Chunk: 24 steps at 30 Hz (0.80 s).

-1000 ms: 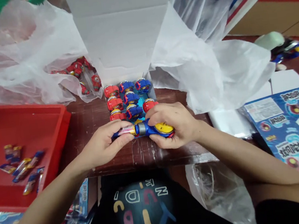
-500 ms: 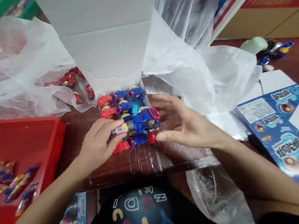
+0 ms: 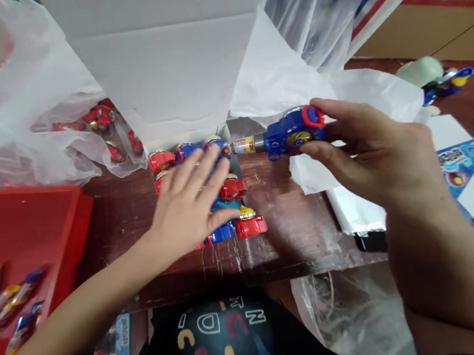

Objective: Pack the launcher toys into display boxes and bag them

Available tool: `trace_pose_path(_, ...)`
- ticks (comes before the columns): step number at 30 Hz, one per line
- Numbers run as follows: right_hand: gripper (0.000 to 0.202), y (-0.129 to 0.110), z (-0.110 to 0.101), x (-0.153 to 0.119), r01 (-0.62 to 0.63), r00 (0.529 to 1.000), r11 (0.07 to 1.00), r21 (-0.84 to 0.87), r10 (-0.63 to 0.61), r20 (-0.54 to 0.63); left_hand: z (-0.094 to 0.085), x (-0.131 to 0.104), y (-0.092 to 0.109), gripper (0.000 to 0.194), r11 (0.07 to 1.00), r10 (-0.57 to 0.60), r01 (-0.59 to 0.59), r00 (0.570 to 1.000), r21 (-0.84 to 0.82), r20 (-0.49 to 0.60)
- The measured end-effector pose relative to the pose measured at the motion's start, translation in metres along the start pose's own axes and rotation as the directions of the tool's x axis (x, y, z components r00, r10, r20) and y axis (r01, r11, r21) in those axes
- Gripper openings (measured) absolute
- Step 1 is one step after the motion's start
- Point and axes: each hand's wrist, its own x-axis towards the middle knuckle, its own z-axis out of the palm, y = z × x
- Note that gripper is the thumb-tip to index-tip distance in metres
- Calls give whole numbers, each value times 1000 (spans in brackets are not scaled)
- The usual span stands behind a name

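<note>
**Blue toy (image 3: 294,133) in the right hand (image 3: 372,149), its labelled tube (image 3: 244,145) pointing left to the white carton (image 3: 178,125)**

Nearest me, beyond a black shirt (image 3: 228,334), the front edge of the brown table (image 3: 289,254) runs across. In from that edge, a red toy (image 3: 250,227) topped in yellow sits at the near right of the rows.

I see the left hand (image 3: 186,206) palm down, fingers spread, with nothing gripped that I can make out. It covers much of the red and blue toys (image 3: 162,161) in the carton; whether it presses on them I cannot tell.

Farther in, right of the carton, the right hand pinches the blue toy between thumb and fingers at its right end, by a red ring. The toy's long axis runs almost parallel with the table's front edge. The tube's free tip shows over the carton's right edge, near its back corner, and the left hand is the nearer one to that tip. I cannot tell if the fingertips touch it.

Behind, the carton's lid (image 3: 167,65) stands raised.
</note>
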Motion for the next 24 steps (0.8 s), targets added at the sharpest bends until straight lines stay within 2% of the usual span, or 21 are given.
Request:
trace_pose_path(2, 53, 9, 3, 7, 136, 991, 964, -229, -131, 36, 11, -4, 11, 71, 996, 91, -86, 982, -36, 166)
trace_pose_path(4, 51, 13, 15, 14, 264, 960, 910, -319, -214, 182, 17, -9, 21, 66, 989, 139, -123, 958, -77, 250)
trace_pose_path(6, 50, 12, 30, 22, 367, 909, 866, -340, -257, 327, 18, -13, 26, 65, 988, 146, -126, 954, -91, 261)
trace_pose_path(9, 47, 2, 45, 36, 522, 808, 784, -335, -330, 487, 17, -14, 28, 63, 989, 134, -113, 957, -95, 259)
trace_pose_path(12, 48, -9, 46, 53, 639, 697, 712, -292, -374, 612, 17, -14, 26, 61, 989, 128, -104, 955, -103, 269)
trace_pose_path(14, 48, -16, 46, 64, 668, 650, 702, -248, -387, 654, 19, -14, 26, 61, 989, 131, -106, 955, -108, 265)
trace_pose_path(15, 47, -19, 47, 69, 665, 648, 708, -237, -389, 655, 20, -14, 26, 61, 989, 131, -106, 956, -108, 262)
trace_pose_path(19, 37, -32, 56, 80, 614, 694, 743, -268, -345, 632, 20, -15, 26, 62, 989, 125, -101, 960, -104, 251)
trace_pose_path(24, 40, -43, 51, 73, 628, 683, 701, -338, -289, 671, 20, -15, 23, 60, 988, 117, -89, 967, -129, 227)
